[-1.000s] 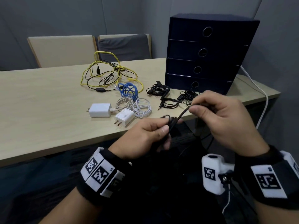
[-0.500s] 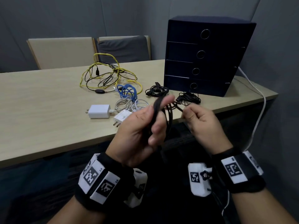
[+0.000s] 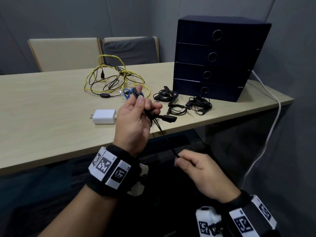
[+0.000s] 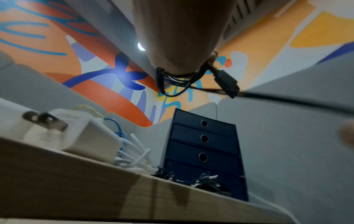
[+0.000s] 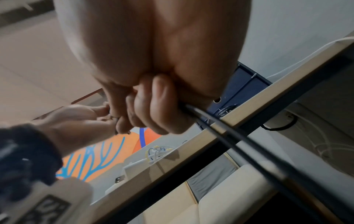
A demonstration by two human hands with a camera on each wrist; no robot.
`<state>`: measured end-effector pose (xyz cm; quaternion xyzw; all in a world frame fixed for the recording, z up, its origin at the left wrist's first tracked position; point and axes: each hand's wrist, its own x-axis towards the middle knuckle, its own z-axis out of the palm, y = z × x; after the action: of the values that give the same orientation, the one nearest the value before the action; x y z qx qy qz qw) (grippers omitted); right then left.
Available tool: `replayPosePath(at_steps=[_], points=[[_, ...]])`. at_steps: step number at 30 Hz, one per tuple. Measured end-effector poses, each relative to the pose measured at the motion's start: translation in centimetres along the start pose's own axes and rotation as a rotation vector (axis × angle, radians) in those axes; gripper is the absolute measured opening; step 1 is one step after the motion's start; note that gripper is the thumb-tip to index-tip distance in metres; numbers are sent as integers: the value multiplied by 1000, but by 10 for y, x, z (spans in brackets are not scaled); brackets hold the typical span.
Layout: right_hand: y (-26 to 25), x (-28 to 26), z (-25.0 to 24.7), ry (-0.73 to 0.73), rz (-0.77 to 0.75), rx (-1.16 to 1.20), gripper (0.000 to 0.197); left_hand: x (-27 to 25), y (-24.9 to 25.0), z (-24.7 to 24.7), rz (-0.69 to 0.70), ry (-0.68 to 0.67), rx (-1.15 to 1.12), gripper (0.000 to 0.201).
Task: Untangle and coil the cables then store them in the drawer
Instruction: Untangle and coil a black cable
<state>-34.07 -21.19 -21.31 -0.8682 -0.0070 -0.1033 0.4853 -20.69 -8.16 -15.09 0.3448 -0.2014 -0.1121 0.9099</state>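
Now winding black cable (image 3: 159,124) around raised left hand (image 3: 135,120), right hand (image 3: 200,170) pinching lower, pulling taut; coil growing, drawer unit (image 3: 217,60) still closed.

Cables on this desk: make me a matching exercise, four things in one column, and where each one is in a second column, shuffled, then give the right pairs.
Things:
1. black cable
2. yellow cable
3. white charger
4. drawer unit

Places:
A. lying near the table's front edge
B. standing at the table's right end
C. stretched between both hands
D. tangled at the back, near the chairs

Pairs: 1-C, 2-D, 3-A, 4-B
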Motion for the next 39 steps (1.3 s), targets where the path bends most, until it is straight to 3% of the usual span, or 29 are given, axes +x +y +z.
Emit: replayPosePath(at_steps=[3,6,12,17,22,29,34,39], points=[[-10,-10,-2,-48,-30,-31,22,5,-6,-12,76,0,246,38],[-24,-16,-13,-43,-95,-61,20,3,-11,-22,72,-118,573,42],[-47,-4,-50,171,-237,-215,11,-11,-9,-24,-181,-507,872,38],[-61,19,-70,228,-269,-321,9,-25,-7,-17,-350,-708,883,38],[-60,40,-83,285,-241,-251,17,-36,-5,-14,-479,-656,508,33],[-30,60,-69,308,-158,-58,23,-35,-5,-8,-492,-627,-28,21],[-8,57,-41,304,-89,49,27,-38,-6,-1,-404,-514,-92,17],[12,45,-13,278,-25,70,24,-35,-9,4,-234,-261,-118,21]])
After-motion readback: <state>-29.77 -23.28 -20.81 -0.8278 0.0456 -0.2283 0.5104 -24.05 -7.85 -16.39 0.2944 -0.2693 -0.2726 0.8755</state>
